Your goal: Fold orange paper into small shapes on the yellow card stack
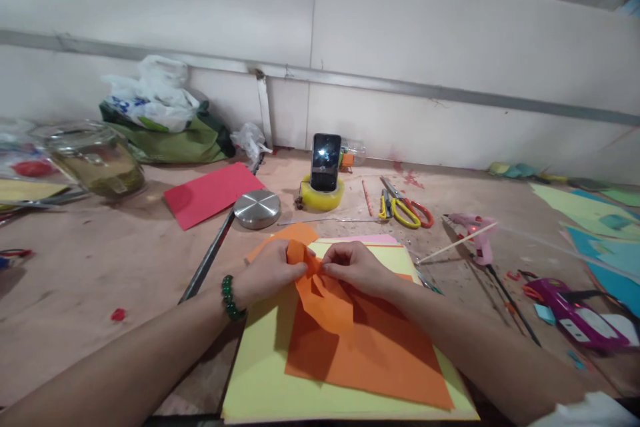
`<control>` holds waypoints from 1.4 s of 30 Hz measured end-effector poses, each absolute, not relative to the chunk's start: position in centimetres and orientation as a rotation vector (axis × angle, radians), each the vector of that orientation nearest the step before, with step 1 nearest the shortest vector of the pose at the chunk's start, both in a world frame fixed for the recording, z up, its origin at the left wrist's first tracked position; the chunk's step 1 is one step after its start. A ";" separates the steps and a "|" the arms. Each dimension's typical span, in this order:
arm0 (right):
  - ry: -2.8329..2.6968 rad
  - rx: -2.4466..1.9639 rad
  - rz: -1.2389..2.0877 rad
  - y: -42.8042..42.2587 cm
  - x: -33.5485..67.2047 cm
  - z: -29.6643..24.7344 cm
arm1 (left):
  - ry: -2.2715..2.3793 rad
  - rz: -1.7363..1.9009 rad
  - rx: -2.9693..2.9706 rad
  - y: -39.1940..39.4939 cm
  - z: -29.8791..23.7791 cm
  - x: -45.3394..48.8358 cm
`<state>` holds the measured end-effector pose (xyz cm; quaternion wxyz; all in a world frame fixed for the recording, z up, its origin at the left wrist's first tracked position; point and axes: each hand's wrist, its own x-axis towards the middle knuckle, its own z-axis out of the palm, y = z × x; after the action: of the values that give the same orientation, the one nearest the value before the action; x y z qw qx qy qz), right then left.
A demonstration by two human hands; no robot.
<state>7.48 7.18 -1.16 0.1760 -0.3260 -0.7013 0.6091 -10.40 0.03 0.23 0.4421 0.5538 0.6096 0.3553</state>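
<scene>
An orange paper sheet [360, 347] lies on a stack of yellow sheets [260, 373] at the table's near edge. My left hand [270, 271], with a green bead bracelet at the wrist, pinches a folded part of the orange paper at its far end. My right hand [355, 267] pinches the same folded part from the right. Both hands meet fingertip to fingertip over the fold, which is raised off the sheet. More orange paper shows behind my left hand.
Beyond the hands stand a phone [325, 161] on a yellow tape roll [324, 197], a round metal lid [257, 208], a red sheet [213, 192] and yellow and red scissors [405, 210]. To the right lie a pink glue gun [475, 233], a purple tool [575, 313] and blue and green papers [605, 240].
</scene>
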 end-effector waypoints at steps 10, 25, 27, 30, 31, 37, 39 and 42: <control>-1.911 -1.095 1.802 7.3 7.4 -1.2 | 1.430 0.900 1.356 0.1 -0.3 -10.5; -2.076 -0.876 1.560 6.9 7.4 -1.4 | 1.404 0.889 1.413 -0.2 0.1 -10.3; -2.101 -0.885 1.496 7.0 7.4 -1.7 | 1.397 0.876 1.416 -0.3 0.1 -10.1; -2.112 -0.930 1.519 7.1 7.4 -1.9 | 1.393 0.884 1.417 -0.4 0.2 -10.0; -2.117 -0.944 1.520 7.1 7.4 -1.9 | 1.391 0.889 1.418 -0.4 0.2 -10.0; -2.110 -0.973 1.516 7.0 7.4 -1.7 | 1.396 0.885 1.428 -0.3 0.3 -10.1; -2.076 -0.965 1.568 6.8 7.4 -1.6 | 1.394 0.890 1.432 -0.2 0.4 -10.2; -2.050 -0.947 1.606 6.2 7.3 -1.7 | 1.399 0.910 1.445 -0.2 0.5 -10.1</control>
<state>7.27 6.25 -1.66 0.1841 -0.3360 -0.7272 0.5695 -10.14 -0.15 0.48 0.4500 0.5846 0.5659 0.3682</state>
